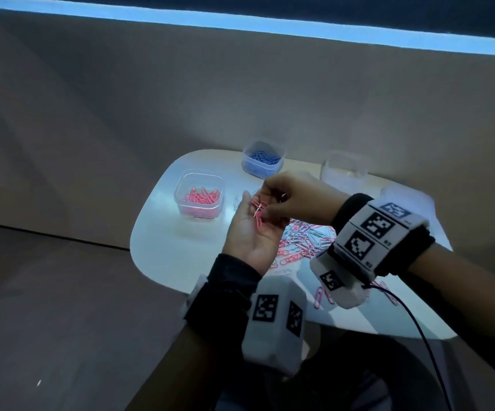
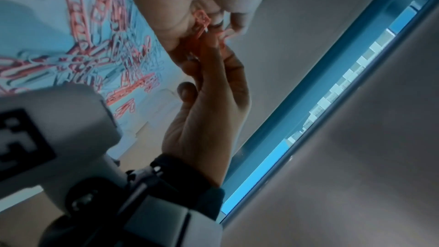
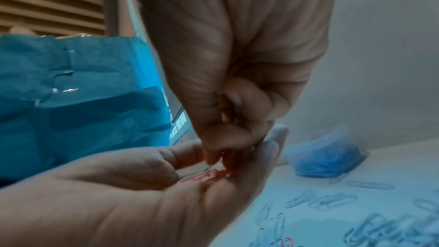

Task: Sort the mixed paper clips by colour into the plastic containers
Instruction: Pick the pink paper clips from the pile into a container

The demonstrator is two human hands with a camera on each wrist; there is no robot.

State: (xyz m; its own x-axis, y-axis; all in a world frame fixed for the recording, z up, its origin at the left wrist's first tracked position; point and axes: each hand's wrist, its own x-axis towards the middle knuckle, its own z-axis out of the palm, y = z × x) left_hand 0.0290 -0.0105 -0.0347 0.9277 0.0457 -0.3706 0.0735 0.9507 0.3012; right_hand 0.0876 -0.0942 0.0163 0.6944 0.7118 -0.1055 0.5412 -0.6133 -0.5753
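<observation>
My left hand (image 1: 247, 225) is held palm up above the white table (image 1: 163, 238), with a few pink paper clips (image 1: 258, 218) lying across its fingers. My right hand (image 1: 270, 204) reaches down from above and pinches those pink clips (image 3: 206, 175) between thumb and fingertips. In the left wrist view the pinched pink clips (image 2: 202, 21) sit where the two hands meet. A clear container with pink clips (image 1: 199, 192) stands left of the hands. A container with blue clips (image 1: 262, 158) stands behind them. The mixed pile (image 1: 302, 237) lies under my right wrist.
A third clear container (image 1: 344, 170) stands at the back right of the table. Loose pink clips (image 1: 319, 296) lie near the front edge. The table's left edge is close to the pink container. Brown floor surrounds the table.
</observation>
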